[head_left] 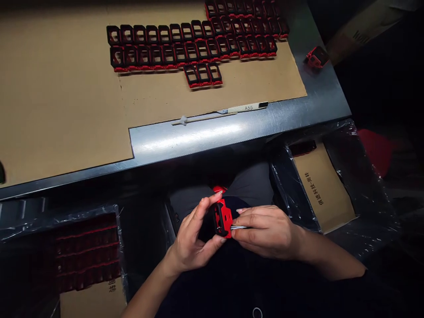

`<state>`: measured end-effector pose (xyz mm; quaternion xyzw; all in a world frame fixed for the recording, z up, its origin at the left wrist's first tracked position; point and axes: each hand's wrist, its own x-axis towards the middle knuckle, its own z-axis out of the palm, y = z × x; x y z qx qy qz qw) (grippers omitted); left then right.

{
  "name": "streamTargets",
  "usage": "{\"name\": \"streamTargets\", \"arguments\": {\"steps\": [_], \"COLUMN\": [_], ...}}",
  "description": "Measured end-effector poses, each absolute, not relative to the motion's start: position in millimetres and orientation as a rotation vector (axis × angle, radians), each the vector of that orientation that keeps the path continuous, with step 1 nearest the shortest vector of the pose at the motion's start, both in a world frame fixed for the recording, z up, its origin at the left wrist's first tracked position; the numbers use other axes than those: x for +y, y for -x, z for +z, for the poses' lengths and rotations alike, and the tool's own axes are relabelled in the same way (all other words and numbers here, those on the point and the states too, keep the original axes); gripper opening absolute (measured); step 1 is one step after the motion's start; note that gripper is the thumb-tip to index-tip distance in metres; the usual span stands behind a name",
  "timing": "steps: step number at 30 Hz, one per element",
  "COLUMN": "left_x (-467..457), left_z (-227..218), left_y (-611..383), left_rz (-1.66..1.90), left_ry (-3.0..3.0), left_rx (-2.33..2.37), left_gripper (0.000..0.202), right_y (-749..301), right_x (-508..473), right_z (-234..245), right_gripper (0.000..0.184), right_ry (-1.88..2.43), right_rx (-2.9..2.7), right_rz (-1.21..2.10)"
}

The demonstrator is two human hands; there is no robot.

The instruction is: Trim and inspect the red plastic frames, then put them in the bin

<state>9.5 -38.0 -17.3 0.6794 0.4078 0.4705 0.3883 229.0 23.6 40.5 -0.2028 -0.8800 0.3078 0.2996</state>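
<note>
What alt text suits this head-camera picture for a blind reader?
A person's left hand holds a red and black part while the right hand puts a thin metal tool to it. Rows of like parts lie on cardboard on the table.

The brushed grey metal tabletop (205, 137) has a streaky sheen; flat brown cardboard sheet (66, 97) — matt; small red-and-black plastic frame (222, 218), smooth, faintly glossy; thin silvery metal pick (239, 227), bright; crinkled clear plastic film (367, 190) — glinting.
</note>
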Motion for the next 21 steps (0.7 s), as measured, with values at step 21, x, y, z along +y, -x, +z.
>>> {"name": "streamTargets", "arguments": {"steps": [21], "left_x": [-49], "left_z": [-27], "left_y": [-9], "left_rz": [1.509], "left_ry": [-1.229], "left_rx": [1.201], "left_gripper": [0.068], "right_y": [-197], "right_x": [92], "right_z": [8], "right_gripper": [0.028], "right_ry": [1.161], "right_rx": [-1.71], "right_rz": [1.487]}}
